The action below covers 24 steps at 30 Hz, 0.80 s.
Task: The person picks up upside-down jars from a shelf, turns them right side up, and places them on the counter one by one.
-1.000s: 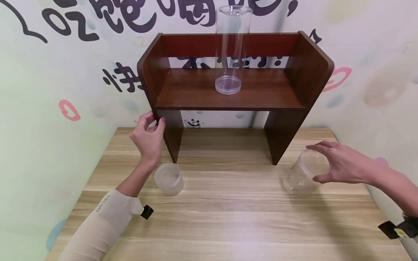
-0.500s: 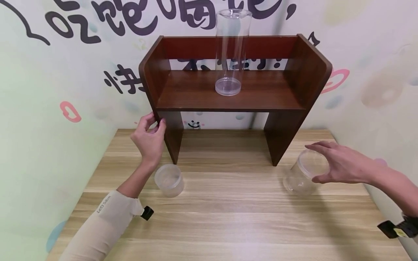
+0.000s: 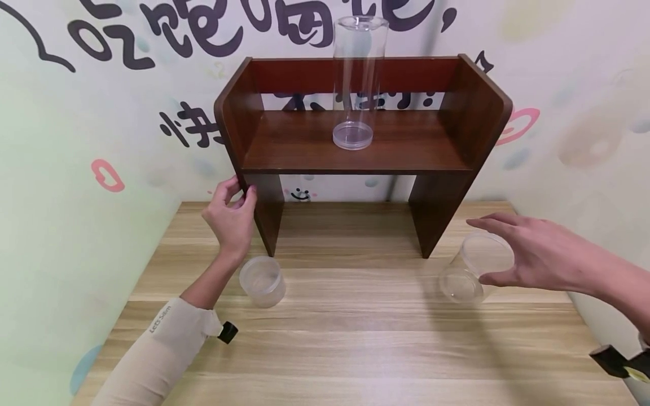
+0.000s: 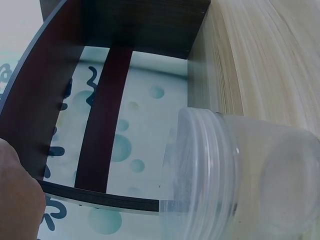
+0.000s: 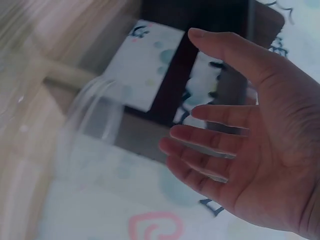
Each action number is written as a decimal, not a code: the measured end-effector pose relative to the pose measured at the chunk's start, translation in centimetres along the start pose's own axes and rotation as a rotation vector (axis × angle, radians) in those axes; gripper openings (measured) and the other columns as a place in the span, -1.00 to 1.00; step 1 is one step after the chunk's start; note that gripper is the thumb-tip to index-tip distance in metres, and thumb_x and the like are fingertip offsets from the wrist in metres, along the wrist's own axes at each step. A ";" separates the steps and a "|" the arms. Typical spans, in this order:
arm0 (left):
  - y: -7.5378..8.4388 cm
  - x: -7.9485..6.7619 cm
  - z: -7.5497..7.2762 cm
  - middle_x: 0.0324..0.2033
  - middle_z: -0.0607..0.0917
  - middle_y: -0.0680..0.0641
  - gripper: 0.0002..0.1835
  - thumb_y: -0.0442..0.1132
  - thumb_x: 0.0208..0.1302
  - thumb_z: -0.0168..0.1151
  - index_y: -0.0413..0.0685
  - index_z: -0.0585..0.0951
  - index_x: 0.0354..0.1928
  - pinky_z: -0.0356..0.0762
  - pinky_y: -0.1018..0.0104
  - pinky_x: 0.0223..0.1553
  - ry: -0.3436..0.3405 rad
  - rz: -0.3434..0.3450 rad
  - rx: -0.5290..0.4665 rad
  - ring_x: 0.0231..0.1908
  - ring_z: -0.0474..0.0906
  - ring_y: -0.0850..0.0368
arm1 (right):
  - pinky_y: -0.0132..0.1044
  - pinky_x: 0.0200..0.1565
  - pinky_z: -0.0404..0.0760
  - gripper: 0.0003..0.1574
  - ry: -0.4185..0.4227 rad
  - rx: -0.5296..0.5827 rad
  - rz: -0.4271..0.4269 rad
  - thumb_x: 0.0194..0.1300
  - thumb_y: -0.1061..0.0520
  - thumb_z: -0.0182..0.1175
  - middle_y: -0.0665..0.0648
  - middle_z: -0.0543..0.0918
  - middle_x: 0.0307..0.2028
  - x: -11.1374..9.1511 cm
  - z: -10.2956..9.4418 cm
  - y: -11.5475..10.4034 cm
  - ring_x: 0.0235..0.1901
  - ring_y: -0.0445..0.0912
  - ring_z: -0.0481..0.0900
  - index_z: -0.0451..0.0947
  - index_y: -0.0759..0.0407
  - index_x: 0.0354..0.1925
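In the head view my left hand (image 3: 231, 217) pinches the edge of the brown wooden shelf's left side panel (image 3: 235, 132), thumb in front. A small frosted plastic jar (image 3: 263, 282) stands on the table beside that forearm. The same jar (image 4: 210, 165) is close up in the left wrist view. At the right, my right hand (image 3: 538, 254) hovers over a larger clear jar (image 3: 459, 276), thumb and fingers spread. The right wrist view has this hand (image 5: 250, 135) empty, apart from the jar (image 5: 95, 115). A tall clear cylinder (image 3: 358, 84) stands upright on the shelf board.
The shelf (image 3: 289, 152) stands at the back of the wood-grain table (image 3: 355, 338), with an opening under its board. A patterned wall (image 3: 127, 242) with black lettering rises behind it. Another wall (image 3: 599, 186) borders the table on the right.
My right hand has come off the larger jar's rim, rising a little and spreading. The jar stays on the table. My left hand keeps its place on the shelf panel.
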<state>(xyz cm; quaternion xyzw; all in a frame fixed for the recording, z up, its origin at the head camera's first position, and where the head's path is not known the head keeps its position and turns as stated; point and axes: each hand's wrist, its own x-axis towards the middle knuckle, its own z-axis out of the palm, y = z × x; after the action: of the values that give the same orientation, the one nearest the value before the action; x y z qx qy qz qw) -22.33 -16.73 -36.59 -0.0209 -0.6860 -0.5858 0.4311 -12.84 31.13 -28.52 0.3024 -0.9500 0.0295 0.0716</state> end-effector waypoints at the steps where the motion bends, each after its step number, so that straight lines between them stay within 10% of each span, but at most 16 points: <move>1: 0.0 0.0 0.0 -0.23 0.77 -0.16 -0.73 -0.34 0.09 0.45 -0.25 0.70 -0.13 0.71 0.39 -0.23 0.001 -0.001 0.001 -0.20 0.72 0.11 | 0.05 -0.23 0.67 0.13 0.020 0.007 -0.015 -0.23 -0.34 0.55 0.11 0.60 0.03 0.2 -0.2 -0.4 -0.16 0.03 0.66 0.45 0.11 0.25; 12: -0.2 0.0 -0.1 -0.23 0.77 -0.16 -0.72 -0.31 0.10 0.45 -0.25 0.70 -0.14 0.70 0.43 -0.23 0.000 0.006 -0.007 -0.20 0.72 0.15 | -0.10 -0.15 0.66 0.17 0.149 0.088 -0.087 -0.27 -0.17 0.62 0.01 0.59 0.06 2.7 -2.4 -2.8 -0.07 -0.10 0.64 0.40 0.03 0.33; 24: -0.2 0.0 0.0 -0.22 0.77 -0.18 -0.72 -0.33 0.10 0.45 -0.29 0.68 -0.13 0.70 0.43 -0.21 0.003 0.005 0.008 -0.18 0.71 0.14 | -0.70 -0.07 0.48 0.09 0.333 0.289 -0.084 -0.24 0.03 0.65 0.07 0.66 0.03 7.4 -4.7 -3.9 -0.19 -0.13 0.69 0.44 0.09 0.29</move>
<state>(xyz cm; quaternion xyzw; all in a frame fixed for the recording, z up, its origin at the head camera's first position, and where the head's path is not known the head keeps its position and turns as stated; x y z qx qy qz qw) -22.42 -16.84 -36.79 -0.0202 -0.6877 -0.5819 0.4337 -16.00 24.20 -22.64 0.3398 -0.8976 0.2117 0.1847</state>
